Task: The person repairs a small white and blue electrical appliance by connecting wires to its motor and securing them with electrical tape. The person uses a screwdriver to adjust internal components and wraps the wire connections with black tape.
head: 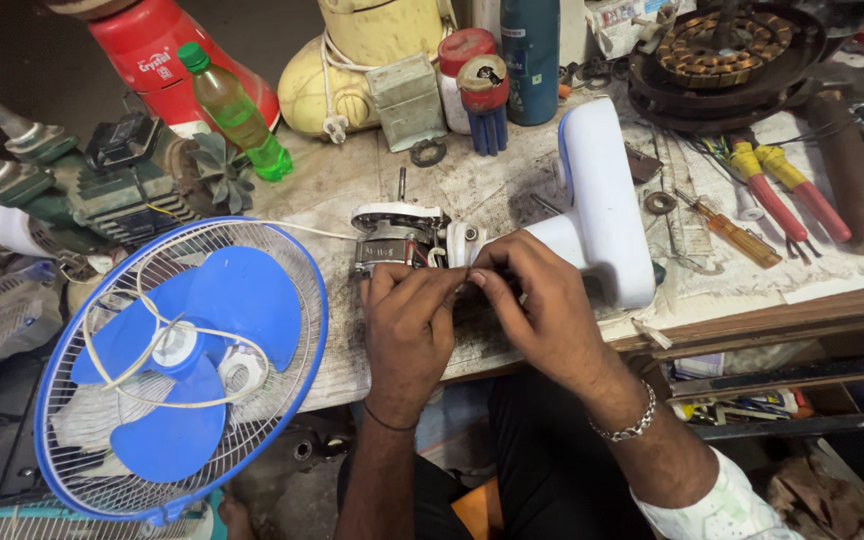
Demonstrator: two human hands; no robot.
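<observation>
Now both hands, left (410,325) and right (542,305), are pinching a small wire (468,272) by the fan motor (397,240), the join likely needing steady fingertip twisting next.

Workbench (372,190): worn, paper-covered top with a wooden front edge. Lying on it: a small fan motor (397,240), a white fan stand (602,200), a green plastic bottle (235,110), a cream jar (362,60), a dark blue can (530,55), pliers (772,190), a screwdriver (727,228), and a washer (660,203).

Blue fan blades (197,345); white fan housing (600,195); green bottle (235,112)
</observation>
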